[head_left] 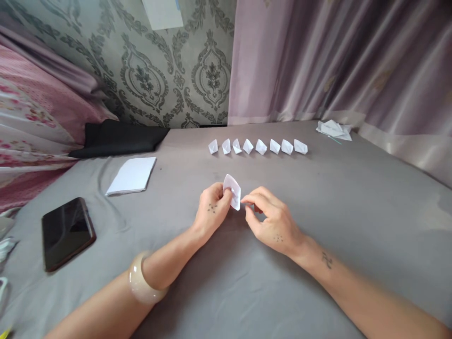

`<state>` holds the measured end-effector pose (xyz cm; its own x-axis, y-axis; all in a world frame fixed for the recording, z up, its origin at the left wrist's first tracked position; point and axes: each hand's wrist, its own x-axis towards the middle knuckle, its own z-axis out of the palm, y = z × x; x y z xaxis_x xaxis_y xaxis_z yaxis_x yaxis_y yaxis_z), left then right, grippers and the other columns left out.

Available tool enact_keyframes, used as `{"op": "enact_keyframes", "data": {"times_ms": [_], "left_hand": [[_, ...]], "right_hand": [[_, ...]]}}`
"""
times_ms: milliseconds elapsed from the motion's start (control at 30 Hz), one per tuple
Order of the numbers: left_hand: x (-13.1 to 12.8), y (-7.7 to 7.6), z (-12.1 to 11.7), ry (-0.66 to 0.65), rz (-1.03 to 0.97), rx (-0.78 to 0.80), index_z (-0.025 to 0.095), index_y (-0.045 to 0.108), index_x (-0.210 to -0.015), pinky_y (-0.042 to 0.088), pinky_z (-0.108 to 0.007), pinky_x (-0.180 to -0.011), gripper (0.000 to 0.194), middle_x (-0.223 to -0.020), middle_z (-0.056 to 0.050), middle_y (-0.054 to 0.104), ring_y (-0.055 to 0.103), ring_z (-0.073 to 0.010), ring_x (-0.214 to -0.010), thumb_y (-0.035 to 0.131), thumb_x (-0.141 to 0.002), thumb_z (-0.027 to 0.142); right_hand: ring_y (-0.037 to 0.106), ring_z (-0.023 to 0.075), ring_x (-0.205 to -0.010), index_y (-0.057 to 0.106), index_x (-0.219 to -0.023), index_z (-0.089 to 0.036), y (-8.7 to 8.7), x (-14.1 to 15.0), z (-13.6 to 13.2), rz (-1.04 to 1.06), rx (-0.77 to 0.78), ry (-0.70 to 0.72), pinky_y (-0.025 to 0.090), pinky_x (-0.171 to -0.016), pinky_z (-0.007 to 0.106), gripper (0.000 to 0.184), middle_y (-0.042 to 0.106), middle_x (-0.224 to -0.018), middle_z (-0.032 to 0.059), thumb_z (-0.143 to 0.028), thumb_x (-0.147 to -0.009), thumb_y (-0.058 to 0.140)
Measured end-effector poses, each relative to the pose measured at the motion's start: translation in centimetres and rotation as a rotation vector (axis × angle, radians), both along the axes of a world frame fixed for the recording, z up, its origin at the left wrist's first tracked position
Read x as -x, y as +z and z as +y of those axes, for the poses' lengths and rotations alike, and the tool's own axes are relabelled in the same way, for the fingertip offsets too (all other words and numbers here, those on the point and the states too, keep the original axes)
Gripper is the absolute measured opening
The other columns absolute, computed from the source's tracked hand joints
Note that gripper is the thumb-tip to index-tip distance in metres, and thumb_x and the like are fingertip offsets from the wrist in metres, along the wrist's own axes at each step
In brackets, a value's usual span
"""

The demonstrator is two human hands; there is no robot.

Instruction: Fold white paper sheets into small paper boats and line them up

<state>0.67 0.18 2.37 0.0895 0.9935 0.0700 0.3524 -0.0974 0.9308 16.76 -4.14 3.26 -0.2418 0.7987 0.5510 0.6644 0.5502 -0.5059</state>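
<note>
A small folded white paper piece (pixel 233 190) is held up just above the grey sheet (pixel 353 212) in the middle of the view. My left hand (pixel 211 209) grips its left side with closed fingers. My right hand (pixel 270 217) pinches its lower right edge between thumb and forefinger. Beyond the hands, a row of several small folded white paper boats (pixel 257 146) stands in a line on the sheet.
A stack of white paper (pixel 132 175) lies at the left, with a dark phone (pixel 67 232) nearer to me. Black fabric (pixel 118 136) lies by the patterned wall. Crumpled paper scraps (pixel 334 129) sit at the far right by the pink curtain (pixel 335 61).
</note>
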Motion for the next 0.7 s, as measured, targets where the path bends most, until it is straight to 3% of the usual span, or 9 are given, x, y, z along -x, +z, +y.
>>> {"op": "enact_keyframes", "data": {"times_ms": [133,300,467,700], "left_hand": [[0.0,0.1,-0.1,0.015,-0.004,0.006,0.018,0.048,-0.061,0.028,-0.021,-0.047,0.025,-0.053,0.004,0.044,0.042,-0.0086,-0.049,0.047,-0.083,0.031],[-0.2,-0.3,0.0,0.015,-0.027,0.017,0.018,0.049,-0.063,0.028,-0.021,-0.046,0.023,-0.054,0.004,0.044,0.042,-0.0085,-0.049,0.048,-0.082,0.031],[-0.4,-0.1,-0.2,0.028,-0.175,0.014,0.018,0.05,-0.066,0.032,-0.02,-0.047,0.019,-0.055,0.004,0.049,0.042,-0.0067,-0.047,0.046,-0.083,0.026],[-0.8,0.9,-0.6,-0.007,-0.301,0.034,0.017,0.055,-0.076,0.034,-0.019,-0.05,0.008,-0.064,0.003,0.054,0.042,-0.0057,-0.05,0.048,-0.079,0.018]], "right_hand": [[0.057,0.0116,-0.073,0.059,-0.11,-0.022,-0.3,0.1,0.0,-0.139,-0.053,0.033,0.047,-0.064,0.024,0.029,0.06,-0.093,0.0036,-0.011,-0.085,0.049],[0.053,0.0101,-0.065,0.066,-0.096,-0.022,-0.6,-0.1,0.3,-0.31,-0.254,0.044,0.043,-0.062,0.024,0.03,0.058,-0.081,0.0015,-0.005,-0.088,0.043],[0.052,0.0103,-0.063,0.066,-0.083,-0.02,-0.7,-0.2,0.3,-0.325,-0.364,-0.042,0.043,-0.064,0.025,0.023,0.061,-0.076,0.0016,-0.007,-0.089,0.048],[0.053,0.0108,-0.061,0.064,-0.083,-0.019,-0.5,-0.3,0.3,-0.313,-0.435,-0.024,0.044,-0.062,0.025,0.021,0.062,-0.075,0.0014,-0.004,-0.087,0.049]]}}
